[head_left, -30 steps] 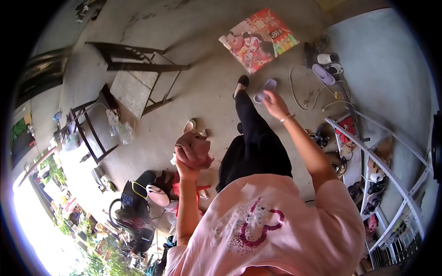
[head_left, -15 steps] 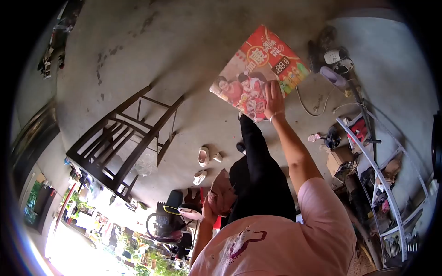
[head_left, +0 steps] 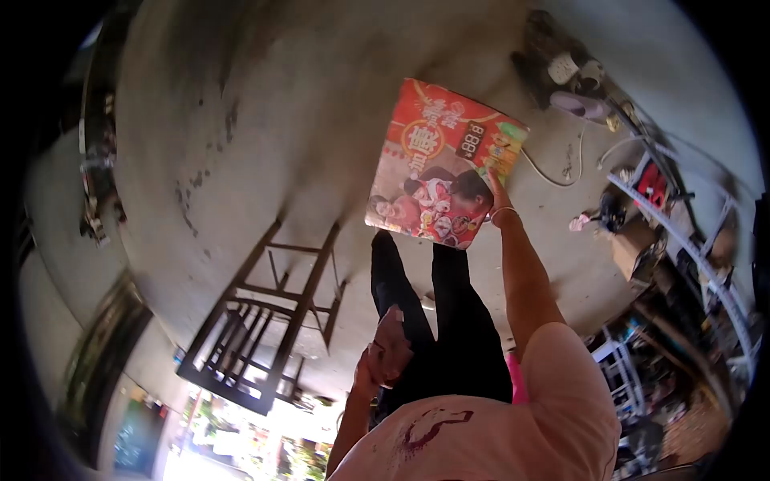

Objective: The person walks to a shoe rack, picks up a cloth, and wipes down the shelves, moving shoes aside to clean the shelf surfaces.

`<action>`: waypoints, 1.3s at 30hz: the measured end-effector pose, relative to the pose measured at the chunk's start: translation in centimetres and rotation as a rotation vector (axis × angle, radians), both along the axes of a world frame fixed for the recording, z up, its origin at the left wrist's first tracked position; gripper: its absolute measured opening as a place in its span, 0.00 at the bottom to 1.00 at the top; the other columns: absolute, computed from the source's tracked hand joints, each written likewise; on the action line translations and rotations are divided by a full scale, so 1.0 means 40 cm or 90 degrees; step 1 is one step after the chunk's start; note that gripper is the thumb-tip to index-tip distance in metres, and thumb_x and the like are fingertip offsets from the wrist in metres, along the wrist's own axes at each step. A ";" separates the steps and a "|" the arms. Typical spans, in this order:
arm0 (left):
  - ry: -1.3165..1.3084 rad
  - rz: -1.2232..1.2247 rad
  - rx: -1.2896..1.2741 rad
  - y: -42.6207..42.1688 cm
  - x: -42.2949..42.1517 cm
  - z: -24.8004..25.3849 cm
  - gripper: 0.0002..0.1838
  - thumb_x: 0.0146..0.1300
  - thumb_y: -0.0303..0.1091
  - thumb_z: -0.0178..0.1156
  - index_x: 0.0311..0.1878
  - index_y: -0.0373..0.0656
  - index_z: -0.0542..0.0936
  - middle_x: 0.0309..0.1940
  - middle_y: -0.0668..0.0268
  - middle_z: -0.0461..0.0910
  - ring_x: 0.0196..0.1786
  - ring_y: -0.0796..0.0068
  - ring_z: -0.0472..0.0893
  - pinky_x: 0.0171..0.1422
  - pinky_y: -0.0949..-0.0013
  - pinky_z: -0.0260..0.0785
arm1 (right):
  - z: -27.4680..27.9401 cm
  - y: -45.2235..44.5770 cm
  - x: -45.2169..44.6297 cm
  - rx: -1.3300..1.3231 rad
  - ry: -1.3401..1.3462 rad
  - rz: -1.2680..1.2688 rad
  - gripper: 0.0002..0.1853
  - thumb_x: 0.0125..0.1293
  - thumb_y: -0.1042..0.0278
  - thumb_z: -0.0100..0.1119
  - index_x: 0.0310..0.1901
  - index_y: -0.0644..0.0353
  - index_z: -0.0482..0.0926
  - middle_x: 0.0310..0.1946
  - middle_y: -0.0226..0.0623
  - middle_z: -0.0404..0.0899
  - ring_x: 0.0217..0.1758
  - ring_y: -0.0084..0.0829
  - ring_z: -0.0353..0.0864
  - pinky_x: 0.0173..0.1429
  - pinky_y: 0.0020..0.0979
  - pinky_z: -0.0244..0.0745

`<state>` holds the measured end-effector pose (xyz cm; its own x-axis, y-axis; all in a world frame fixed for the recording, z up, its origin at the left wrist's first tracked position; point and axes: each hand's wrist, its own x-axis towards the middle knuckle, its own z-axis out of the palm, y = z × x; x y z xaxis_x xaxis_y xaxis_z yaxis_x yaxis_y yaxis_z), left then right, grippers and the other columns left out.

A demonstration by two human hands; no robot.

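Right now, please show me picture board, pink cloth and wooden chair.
Picture board (head_left: pixel 437 172): head view, middle of its printed front.
Pink cloth (head_left: pixel 392 348): head view, its middle.
Wooden chair (head_left: pixel 303 309): head view, a long side rail.

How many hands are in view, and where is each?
2: the right hand grips the right edge of the red printed box; the left hand, nearer the body, holds the pink cloth.

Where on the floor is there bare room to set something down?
Bare floor shows between the printed box and the chair, widening beyond both; a smaller patch lies between the right forearm and the cardboard carton. It's crowded by the shoes and metal rack.
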<state>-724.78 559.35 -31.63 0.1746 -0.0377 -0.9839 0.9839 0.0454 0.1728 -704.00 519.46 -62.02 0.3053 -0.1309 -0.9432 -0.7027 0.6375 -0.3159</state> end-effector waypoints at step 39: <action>-0.144 -0.413 -0.250 -0.655 0.295 0.276 0.26 0.66 0.58 0.47 0.58 0.53 0.73 0.54 0.66 0.75 0.55 0.61 0.75 0.47 0.50 0.71 | 1.134 -0.033 -1.180 -0.635 0.025 -0.167 0.39 0.35 0.55 0.75 0.52 0.64 0.73 0.43 0.51 0.80 0.48 0.49 0.79 0.55 0.40 0.73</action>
<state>-712.99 533.15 -20.58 0.1938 -0.5372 -0.8209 0.7779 -0.4258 0.4622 -751.19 518.13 -16.67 0.1255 -0.9176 -0.3773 -0.6001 0.2326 -0.7653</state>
